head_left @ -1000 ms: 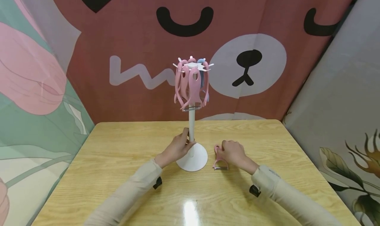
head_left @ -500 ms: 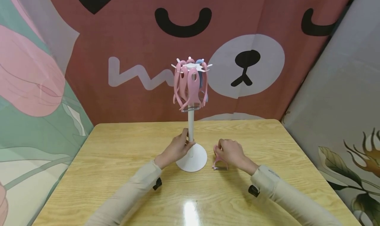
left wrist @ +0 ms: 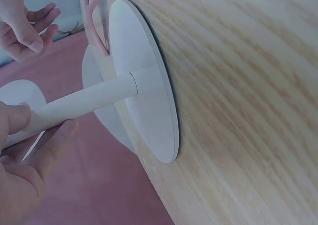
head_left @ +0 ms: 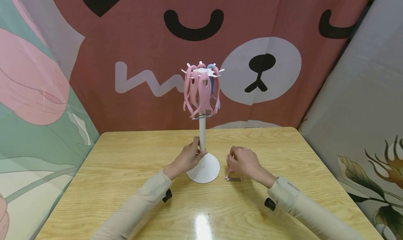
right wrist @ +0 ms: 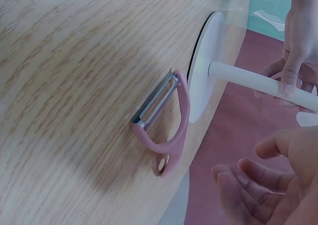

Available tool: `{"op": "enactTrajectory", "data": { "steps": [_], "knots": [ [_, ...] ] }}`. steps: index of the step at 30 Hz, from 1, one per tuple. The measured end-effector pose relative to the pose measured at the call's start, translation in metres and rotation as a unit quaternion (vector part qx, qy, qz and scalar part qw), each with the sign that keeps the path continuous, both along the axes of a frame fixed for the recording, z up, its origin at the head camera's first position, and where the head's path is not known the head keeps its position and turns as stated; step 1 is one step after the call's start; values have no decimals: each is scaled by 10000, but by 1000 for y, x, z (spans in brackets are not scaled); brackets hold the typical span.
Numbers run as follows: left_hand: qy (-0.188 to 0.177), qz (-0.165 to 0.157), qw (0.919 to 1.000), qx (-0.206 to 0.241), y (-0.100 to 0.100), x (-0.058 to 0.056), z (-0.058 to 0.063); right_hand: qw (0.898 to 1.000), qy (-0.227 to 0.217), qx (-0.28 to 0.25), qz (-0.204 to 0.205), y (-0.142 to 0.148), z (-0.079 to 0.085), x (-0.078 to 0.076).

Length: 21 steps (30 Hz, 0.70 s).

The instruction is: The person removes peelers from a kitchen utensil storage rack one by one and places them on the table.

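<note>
My left hand grips the white pole of an upright stand, just above its round base. Around the top of the stand hang several peelers, mostly pink and one blue. One more pink peeler lies on the table right of the base, its metal blade toward me. Over that peeler's handle hovers my right hand. The right wrist view shows its fingers loosely bent, apart from the peeler and holding nothing.
The wooden table ends at a back edge against a cloth wall with a printed bear face. Printed cloths also hang at the left and right sides. A dark wrist device sits under the right sleeve.
My right hand has shifted slightly up and to the left over the loose peeler, which stays in place. The left hand keeps its grip on the pole.
</note>
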<state>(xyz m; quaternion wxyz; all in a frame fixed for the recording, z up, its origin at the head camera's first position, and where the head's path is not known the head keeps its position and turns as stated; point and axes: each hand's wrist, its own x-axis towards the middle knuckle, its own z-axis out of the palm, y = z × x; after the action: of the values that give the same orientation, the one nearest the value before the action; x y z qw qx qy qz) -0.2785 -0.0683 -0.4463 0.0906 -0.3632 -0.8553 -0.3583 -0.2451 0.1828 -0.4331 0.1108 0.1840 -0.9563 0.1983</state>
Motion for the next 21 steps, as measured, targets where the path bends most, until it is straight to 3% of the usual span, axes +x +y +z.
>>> {"op": "enactTrajectory", "data": {
  "steps": [21],
  "knots": [
    [33,72,10000,60,1,2,0,9984,511,-165,186,0,9,0]
  ]
}}
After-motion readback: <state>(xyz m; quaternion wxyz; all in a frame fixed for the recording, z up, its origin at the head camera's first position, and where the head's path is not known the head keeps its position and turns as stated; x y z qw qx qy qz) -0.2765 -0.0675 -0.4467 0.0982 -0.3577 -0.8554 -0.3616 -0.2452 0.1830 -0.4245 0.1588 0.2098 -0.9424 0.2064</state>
